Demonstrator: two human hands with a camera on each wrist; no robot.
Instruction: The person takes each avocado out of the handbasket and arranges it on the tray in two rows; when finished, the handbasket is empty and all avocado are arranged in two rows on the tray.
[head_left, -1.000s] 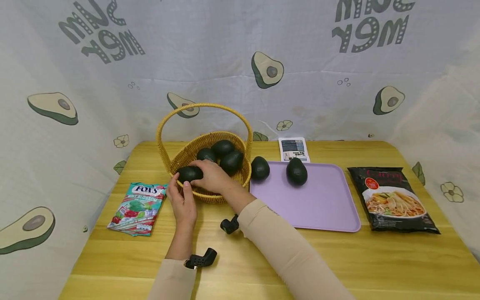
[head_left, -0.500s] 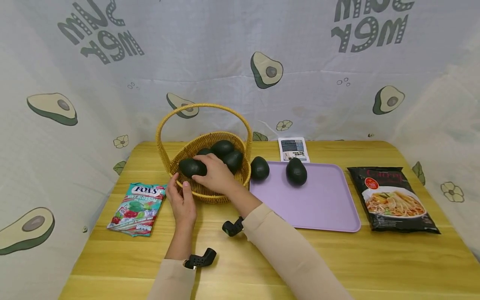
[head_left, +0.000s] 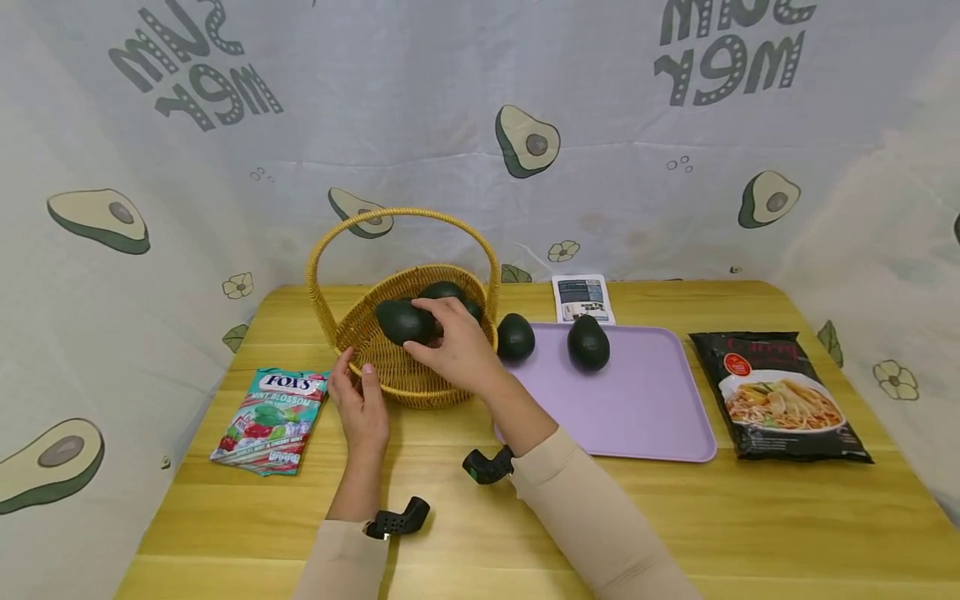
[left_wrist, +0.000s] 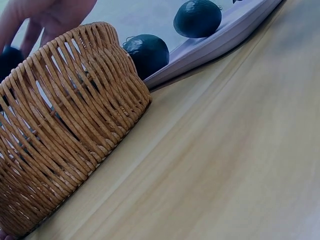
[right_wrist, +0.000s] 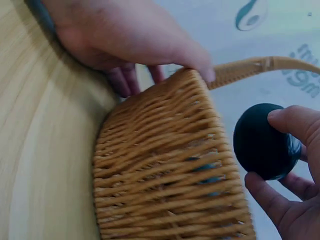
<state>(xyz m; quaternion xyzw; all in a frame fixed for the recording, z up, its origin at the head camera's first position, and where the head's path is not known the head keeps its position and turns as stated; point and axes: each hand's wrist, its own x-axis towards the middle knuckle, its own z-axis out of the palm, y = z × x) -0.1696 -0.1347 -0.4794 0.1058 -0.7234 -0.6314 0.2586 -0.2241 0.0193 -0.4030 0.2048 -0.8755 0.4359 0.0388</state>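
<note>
My right hand holds a dark green avocado between thumb and fingers, over the yellow wicker basket. In the right wrist view that avocado shows above the basket's rim. My left hand grips the basket's near left side; the right wrist view has its thumb at the rim and its fingers along the outer wall. More avocados lie at the back of the basket, partly hidden by the right hand and the held one.
Right of the basket lies a lilac tray with an avocado on it; another avocado sits at its left edge. A candy bag lies left, a noodle packet right, a white printed packet behind the tray.
My right hand has lifted the avocado from the basket's near left part and carried it up, rightward and back. My left hand has kept its place at the basket.
</note>
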